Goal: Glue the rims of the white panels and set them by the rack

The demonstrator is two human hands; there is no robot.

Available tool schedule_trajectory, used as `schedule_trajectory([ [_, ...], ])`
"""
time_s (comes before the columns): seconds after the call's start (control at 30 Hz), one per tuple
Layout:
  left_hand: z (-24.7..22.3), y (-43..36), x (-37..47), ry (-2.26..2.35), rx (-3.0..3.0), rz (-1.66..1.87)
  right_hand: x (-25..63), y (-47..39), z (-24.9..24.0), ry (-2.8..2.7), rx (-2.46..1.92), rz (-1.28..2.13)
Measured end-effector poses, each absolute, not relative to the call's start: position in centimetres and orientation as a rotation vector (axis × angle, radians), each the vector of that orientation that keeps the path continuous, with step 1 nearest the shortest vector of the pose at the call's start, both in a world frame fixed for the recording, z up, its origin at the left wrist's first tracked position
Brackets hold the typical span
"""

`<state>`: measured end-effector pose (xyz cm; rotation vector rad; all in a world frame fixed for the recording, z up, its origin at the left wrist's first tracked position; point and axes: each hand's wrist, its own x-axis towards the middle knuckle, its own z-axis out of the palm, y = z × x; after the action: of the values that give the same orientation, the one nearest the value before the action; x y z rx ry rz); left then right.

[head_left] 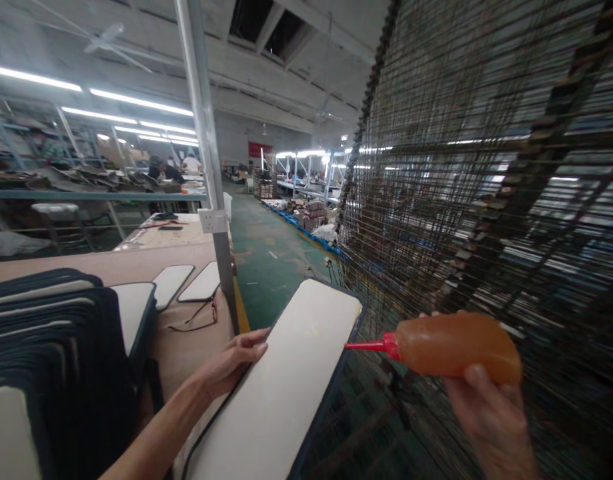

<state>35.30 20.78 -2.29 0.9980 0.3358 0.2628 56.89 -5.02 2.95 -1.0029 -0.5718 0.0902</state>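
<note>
My left hand (239,360) grips the left edge of a long white panel (291,373) with a dark rim and rounded corners; the panel is tilted, its far end pointing up and forward. My right hand (491,407) is wrapped round a squeeze bottle (456,347) of amber liquid, lying on its side in the air. The bottle's red nozzle (369,346) points left, its tip at the panel's right edge near the far corner. Whether liquid is coming out cannot be made out.
Dark-rimmed panels (61,347) stand stacked at left on a covered table (196,333), beside smaller white panels (201,283) and glasses (199,319). A metal post (206,133) rises there. A tall wire rack (466,167) fills the right. People sit far back.
</note>
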Motion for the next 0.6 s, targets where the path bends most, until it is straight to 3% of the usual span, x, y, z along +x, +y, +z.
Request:
schedule_trajectory([
  [0.6, -2.1, 21.6, 36.6, 0.329, 0.965, 0.306, 53.8, -5.9, -0.1, -0.605, -1.075, 0.220],
])
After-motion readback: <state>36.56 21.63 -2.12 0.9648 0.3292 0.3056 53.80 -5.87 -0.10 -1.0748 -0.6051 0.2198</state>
